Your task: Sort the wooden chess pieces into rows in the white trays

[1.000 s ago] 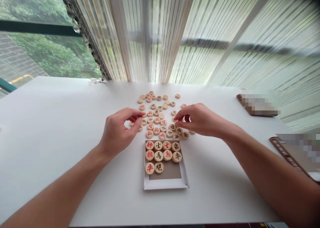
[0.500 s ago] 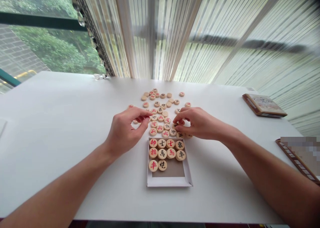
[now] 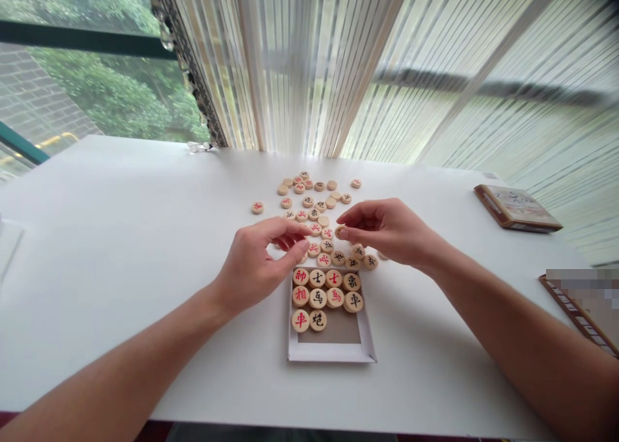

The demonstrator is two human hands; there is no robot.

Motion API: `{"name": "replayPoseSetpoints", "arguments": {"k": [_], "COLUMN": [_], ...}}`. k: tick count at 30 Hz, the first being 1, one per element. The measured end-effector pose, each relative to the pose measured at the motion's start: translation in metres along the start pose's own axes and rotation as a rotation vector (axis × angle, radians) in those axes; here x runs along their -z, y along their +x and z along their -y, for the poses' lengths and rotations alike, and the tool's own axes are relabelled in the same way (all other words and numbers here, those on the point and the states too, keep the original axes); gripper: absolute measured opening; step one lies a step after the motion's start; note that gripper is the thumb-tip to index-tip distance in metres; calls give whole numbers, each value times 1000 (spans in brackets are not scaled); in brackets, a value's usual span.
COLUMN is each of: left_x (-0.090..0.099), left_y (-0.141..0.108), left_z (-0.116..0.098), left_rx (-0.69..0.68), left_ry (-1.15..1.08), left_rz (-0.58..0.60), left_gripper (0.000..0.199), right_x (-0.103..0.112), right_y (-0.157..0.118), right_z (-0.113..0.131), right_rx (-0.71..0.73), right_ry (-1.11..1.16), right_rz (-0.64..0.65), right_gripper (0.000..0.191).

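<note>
Chess pieces lie loosely scattered around the middle of a white desk, just beyond a shallow box. The desk stretches leftward, giving the left arm sideways room. The left hand hovers at the cluster's left side, thumb and forefinger narrowly parted beside red-marked pieces; whether it touches one, I cannot tell. In the box, ten pieces lie face up in rows of four, four and two, probably so the characters read easily; brown floor shows right of the two. The raised walls likely stop the rows sliding. The right hand pinches one piece by its rim, perhaps to spare its neighbours. Farther right, desk surface separates that hand from a picture-topped box near the right edge.
</note>
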State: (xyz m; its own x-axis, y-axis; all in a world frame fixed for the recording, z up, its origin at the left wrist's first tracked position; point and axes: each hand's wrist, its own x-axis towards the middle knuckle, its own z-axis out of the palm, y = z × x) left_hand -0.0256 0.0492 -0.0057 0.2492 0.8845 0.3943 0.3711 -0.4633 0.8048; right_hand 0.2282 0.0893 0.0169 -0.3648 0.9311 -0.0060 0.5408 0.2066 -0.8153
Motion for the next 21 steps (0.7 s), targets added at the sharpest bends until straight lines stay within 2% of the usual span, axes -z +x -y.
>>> {"name": "replayPoseSetpoints", "arguments": {"k": [3, 7, 15, 21], "left_x": [-2, -3, -1, -2], "left_y": [-2, -2, -3, -3], "left_z": [-5, -8, -11, -12], "left_rx": [107, 146, 190, 232], "left_ry": [-148, -236, -400, -484], "left_rz": [61, 84, 134, 125], "left_gripper": [21, 24, 15, 19], "right_x": [-9, -23, -31, -31], "right_y": [-6, -15, -23, -23], "right_z": [10, 21, 27, 26], "right_rx": [-124, -221, -189, -201], "right_ry": [429, 713, 800, 811], "right_rz": [57, 108, 119, 124], "right_gripper": [39, 38, 34, 31]}}
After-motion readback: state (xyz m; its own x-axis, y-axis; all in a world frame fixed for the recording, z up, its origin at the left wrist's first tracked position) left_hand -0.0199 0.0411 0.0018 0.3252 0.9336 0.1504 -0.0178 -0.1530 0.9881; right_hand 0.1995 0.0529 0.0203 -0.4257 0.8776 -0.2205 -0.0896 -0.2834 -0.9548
